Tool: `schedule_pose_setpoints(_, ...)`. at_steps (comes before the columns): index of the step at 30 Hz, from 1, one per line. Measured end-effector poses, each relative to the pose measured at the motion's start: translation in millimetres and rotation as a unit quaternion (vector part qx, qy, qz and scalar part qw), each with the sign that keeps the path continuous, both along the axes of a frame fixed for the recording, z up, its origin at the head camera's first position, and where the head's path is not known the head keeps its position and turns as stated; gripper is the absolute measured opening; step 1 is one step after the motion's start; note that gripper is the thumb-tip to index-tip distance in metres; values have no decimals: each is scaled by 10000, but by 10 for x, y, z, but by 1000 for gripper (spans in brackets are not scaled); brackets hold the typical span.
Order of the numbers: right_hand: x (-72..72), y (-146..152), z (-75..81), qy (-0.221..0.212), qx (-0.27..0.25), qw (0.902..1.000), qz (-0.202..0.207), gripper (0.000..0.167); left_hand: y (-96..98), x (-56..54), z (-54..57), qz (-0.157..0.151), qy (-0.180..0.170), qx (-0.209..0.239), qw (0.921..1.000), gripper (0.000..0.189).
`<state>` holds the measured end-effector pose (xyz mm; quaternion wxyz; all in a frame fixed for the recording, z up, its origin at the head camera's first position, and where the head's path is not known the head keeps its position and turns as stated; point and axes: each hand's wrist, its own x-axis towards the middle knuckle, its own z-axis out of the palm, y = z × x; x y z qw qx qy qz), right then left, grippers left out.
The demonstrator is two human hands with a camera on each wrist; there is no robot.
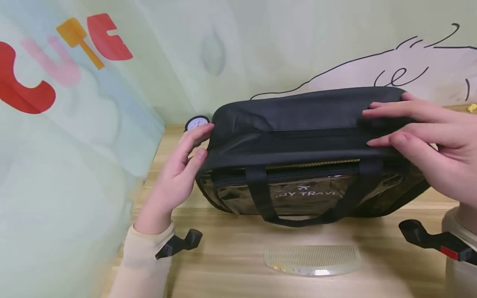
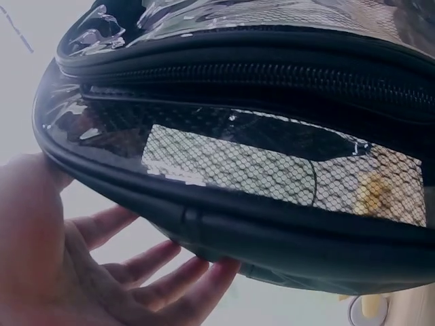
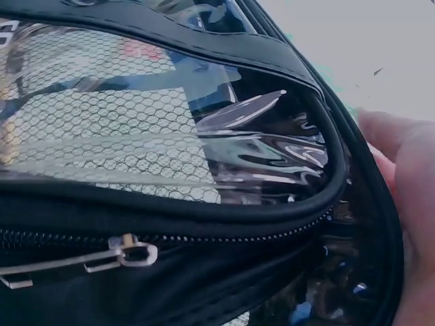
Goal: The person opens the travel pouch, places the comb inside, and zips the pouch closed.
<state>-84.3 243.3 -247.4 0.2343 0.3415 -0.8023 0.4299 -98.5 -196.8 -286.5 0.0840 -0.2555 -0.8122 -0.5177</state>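
Note:
A black travel toiletry bag with a clear plastic front, zips and a strap handle sits on the wooden table. At its left end, my left hand touches the side with thumb and fingertips. The left wrist view shows these fingers stretched out against the bag's black edge. My right hand rests on the top right end, its fingers extended over the black top. A metal zip pull hangs at the zip in the right wrist view. Dark mesh lines the clear panels.
A pale, half-moon comb lies in front of the bag. Behind its left end stands a round dial with a dark rim. A printed cloth or wall borders the table at the left and back. Something small and yellow is at the far right.

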Motion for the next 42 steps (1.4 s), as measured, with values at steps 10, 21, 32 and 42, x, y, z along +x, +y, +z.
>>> schedule_pose_setpoints(10, 51, -137, 140, -551, 805, 9951, 130, 34, -70, -62, 175, 647, -26, -178, 9977, 25)
schedule_pose_setpoints(21, 81, -210, 97, -426, 797, 9953, 336, 34, -144, -41, 161, 846, -290, -862, 9923, 21)
schedule_pose_setpoints(32, 108, -192, 184, -604, 929, 9931, 376, 40, -353, 13, 15, 459, -1059, -1242, 9855, 39)
schedule_pose_setpoints(42, 73, -104, 251, -841, 1393, 9847, 620, 51, -392, -123, -59, -38, -1589, -1976, 9673, 21)
